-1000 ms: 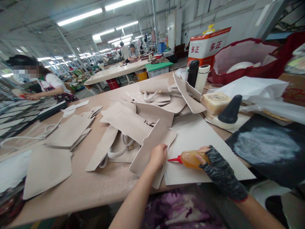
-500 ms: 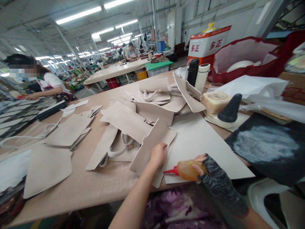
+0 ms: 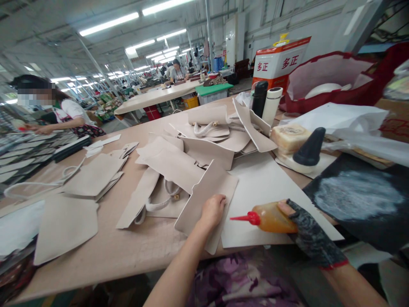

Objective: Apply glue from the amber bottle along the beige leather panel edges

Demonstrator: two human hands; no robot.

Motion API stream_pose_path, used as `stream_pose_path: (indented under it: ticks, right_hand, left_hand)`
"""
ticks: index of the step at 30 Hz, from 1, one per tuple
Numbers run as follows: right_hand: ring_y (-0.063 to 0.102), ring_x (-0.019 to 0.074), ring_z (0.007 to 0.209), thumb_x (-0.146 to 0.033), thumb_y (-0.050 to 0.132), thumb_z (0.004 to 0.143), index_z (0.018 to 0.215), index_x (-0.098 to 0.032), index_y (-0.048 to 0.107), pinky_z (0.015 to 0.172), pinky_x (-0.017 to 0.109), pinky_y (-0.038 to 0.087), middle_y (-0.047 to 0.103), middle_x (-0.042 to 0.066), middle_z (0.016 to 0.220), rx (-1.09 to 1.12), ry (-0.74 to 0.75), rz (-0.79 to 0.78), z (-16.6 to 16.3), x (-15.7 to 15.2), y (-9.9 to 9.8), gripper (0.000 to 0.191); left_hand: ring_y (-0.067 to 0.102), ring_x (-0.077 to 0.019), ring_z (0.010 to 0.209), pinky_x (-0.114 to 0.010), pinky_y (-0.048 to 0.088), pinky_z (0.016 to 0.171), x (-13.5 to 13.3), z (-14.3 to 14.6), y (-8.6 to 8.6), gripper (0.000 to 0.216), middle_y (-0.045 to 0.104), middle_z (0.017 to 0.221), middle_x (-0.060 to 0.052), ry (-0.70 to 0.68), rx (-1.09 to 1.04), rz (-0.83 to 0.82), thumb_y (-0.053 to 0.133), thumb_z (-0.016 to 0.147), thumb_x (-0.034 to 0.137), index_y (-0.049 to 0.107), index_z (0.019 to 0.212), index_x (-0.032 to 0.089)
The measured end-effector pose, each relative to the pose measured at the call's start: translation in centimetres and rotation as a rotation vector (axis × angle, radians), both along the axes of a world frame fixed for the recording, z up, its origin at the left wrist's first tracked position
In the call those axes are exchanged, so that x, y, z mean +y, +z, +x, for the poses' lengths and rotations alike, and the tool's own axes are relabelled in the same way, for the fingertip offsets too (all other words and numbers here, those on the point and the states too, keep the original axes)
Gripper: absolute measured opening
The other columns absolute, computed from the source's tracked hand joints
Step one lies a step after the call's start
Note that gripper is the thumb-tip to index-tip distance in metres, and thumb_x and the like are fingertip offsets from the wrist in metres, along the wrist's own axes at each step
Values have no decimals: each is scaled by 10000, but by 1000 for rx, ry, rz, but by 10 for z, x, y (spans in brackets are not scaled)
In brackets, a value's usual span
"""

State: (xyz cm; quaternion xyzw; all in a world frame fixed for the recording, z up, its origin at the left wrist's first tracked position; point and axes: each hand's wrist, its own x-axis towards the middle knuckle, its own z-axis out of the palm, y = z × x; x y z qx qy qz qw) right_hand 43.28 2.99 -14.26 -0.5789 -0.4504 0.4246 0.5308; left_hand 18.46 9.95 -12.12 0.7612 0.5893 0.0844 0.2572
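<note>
My left hand [image 3: 214, 209] is closed at the right edge of a beige leather bag panel [image 3: 201, 192], its fingers curled over that edge. In my right hand [image 3: 295, 217], which wears a dark fingerless knitted glove, is a squeeze bottle of amber glue [image 3: 271, 216]. Its red nozzle [image 3: 244, 218] points left, apart from the panel. Beneath the bottle lies a large white sheet [image 3: 265, 183]. Beyond my left hand, several more beige panels [image 3: 175, 155] are heaped, and a wrapped handle [image 3: 159, 204] with a gold-coloured fitting lies among them.
To the right stand a black cone [image 3: 309, 147], a yellowish block [image 3: 290, 136] and a white-smeared black sheet [image 3: 358, 194]. Two bottles, one black [image 3: 259, 99] and one white [image 3: 272, 104], stand behind. More panels [image 3: 67, 228] lie at left, near a co-worker [image 3: 73, 113].
My right hand has moved right and slightly up with the glue bottle, drawing the nozzle away from the panel's edge. My left hand stays on the panel.
</note>
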Motion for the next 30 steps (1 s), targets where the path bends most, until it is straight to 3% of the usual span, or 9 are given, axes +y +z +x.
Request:
stream_pose_path:
  ticks: [5,9,11,16,21,26,30]
  right_hand:
    - [565,239,597,-478,432,771,865,-235,623,487,416,494,628,77,763,316,108,-56,-1,19,-17,323]
    - [620,224,817,-374,443,789,969,-216,630,568,352,522,654,93,964,919,188,-220,-30,33,-21,303]
    - [625,213,856,-362,438,797,978,-216,634,598,336,527,658,83,992,1103,173,-276,-42,39,-21,304]
    - [635,190,867,-352,409,798,982,-220,633,618,302,524,672,65,983,1172,160,-297,-54,45,-24,319]
    - [636,198,902,-358,433,788,1005,-238,617,637,314,531,673,52,1003,1174,152,-302,-55,41,-30,309]
    - [635,241,915,-433,465,783,1007,-230,610,636,359,546,671,79,1003,1114,150,-252,-58,40,-30,336]
    - [631,246,937,-306,537,729,1075,-215,579,629,314,542,676,97,1010,1230,147,-280,-58,40,-26,360]
  left_hand:
    - [551,-164,950,-234,416,849,-12,-1,0,274,607,1021,-47,-48,0,3,412,865,196,634,1024,214]
    - [514,-173,940,-241,408,835,-22,-2,-3,262,589,993,-49,-119,3,28,394,882,222,644,960,207]
    - [501,-184,947,-255,401,845,-26,-4,-6,256,588,1004,-55,-156,32,53,398,884,231,643,957,205]
    - [507,-184,978,-265,398,879,-22,-13,-4,267,579,1070,-66,-282,14,85,395,871,185,649,955,186]
    - [475,-179,1138,-246,346,996,-6,-19,6,405,507,1273,-89,-384,-41,30,444,791,81,538,1179,145]
    - [500,-213,1140,-305,371,992,-2,-13,11,325,478,1342,-63,-459,24,-4,426,834,114,589,1103,193]
    - [531,-208,1107,-311,393,977,-6,-17,14,293,516,1311,-63,-524,28,54,451,842,133,604,1082,199]
